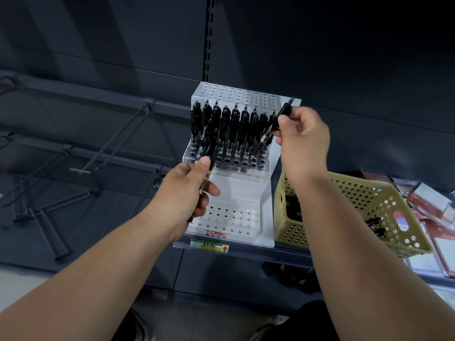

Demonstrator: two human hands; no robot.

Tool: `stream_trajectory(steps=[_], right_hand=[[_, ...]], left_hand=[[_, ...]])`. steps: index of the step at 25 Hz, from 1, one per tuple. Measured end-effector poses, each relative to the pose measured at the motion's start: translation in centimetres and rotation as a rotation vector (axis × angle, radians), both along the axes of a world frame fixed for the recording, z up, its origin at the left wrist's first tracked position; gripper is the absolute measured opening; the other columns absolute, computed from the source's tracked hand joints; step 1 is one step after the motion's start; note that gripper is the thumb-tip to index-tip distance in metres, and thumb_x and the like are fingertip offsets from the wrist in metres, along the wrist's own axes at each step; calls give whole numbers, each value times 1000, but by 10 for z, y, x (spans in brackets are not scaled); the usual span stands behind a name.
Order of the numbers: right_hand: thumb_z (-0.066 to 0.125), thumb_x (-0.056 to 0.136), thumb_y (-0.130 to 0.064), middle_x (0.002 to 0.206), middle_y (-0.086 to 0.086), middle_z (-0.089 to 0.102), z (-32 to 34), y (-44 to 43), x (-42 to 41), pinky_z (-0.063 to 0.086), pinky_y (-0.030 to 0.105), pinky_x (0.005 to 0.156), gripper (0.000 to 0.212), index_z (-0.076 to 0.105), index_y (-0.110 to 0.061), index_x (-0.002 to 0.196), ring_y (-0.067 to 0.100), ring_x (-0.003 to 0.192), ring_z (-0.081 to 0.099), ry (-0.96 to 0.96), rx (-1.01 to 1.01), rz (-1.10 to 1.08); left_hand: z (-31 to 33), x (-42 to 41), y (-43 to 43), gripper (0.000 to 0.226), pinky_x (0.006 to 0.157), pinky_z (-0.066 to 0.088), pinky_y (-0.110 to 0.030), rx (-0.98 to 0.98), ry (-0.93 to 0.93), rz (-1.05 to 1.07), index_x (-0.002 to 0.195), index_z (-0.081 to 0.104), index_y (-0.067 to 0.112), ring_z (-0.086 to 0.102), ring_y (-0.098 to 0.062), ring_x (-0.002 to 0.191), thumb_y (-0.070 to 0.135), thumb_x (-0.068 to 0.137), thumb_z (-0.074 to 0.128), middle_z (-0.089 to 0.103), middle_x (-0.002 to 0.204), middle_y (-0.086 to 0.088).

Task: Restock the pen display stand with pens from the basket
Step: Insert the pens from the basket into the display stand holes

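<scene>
A clear stepped pen display stand [242,190] sits on the shelf, its middle tier filled with several black pens [234,129]. My right hand [304,141] pinches one black pen [278,121] by its upper end, tilted, its tip down at the right end of the middle tier. My left hand [189,190] grips a bunch of black pens [206,148] in front of the stand's left side. The top and bottom tiers show bare holes. A yellow perforated basket [369,217] stands right of the stand, partly hidden by my right forearm, with black pens inside.
Dark metal peg hooks [110,143] jut from the back panel at the left. Boxed goods [433,205] lie right of the basket. A price label [210,245] sticks to the shelf edge below the stand. Dark items [288,274] sit on a lower shelf.
</scene>
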State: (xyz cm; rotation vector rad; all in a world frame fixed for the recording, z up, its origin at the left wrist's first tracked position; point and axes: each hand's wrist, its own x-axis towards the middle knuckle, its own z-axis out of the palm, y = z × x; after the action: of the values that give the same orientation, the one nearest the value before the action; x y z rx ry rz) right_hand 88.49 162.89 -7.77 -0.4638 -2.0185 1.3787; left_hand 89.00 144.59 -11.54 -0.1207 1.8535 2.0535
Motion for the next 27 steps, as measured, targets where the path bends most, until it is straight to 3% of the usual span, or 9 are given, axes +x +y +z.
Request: stream_trajectory(steps=[4, 11, 20, 24, 27], right_hand=[[54, 97, -23, 91, -4, 66, -2, 2, -4, 53, 25, 74, 7, 61, -26, 97, 14, 85, 65, -16, 110, -32], [55, 98, -23, 75, -14, 55, -27, -1, -10, 44, 18, 59, 21, 63, -16, 116, 2, 63, 52, -189, 249, -4], [59, 95, -26, 79, -5, 66, -19, -4, -12, 56, 43, 78, 14, 64, -13, 98, 17, 80, 68, -255, 286, -2], [61, 94, -33, 98, -9, 65, -14, -13, 11, 55, 37, 82, 19, 60, -21, 108, 11, 87, 64, -232, 114, -14], [56, 97, -35, 97, -4, 68, -11, -35, 37, 56, 35, 84, 18, 62, -20, 105, 13, 87, 67, -252, -303, 176]], left_hand=[[-1, -4, -1, 20, 37, 32, -20, 2, 8, -17, 93, 54, 16, 42, -11, 43, 35, 98, 49, 66, 75, -7], [0, -6, -1, 16, 38, 35, -21, 22, -1, -10, 96, 57, 15, 47, -12, 49, 29, 98, 50, 66, 74, -6], [8, -1, -2, 18, 42, 39, -22, 7, 38, -35, 94, 58, 15, 52, -10, 49, 31, 99, 49, 68, 76, -5], [11, 9, -2, 20, 42, 39, -22, 28, 43, -35, 96, 57, 15, 54, -10, 50, 32, 99, 48, 68, 76, -5], [13, 16, -2, 20, 43, 39, -22, 21, 65, -42, 96, 58, 17, 53, -10, 51, 33, 99, 46, 66, 75, -4]])
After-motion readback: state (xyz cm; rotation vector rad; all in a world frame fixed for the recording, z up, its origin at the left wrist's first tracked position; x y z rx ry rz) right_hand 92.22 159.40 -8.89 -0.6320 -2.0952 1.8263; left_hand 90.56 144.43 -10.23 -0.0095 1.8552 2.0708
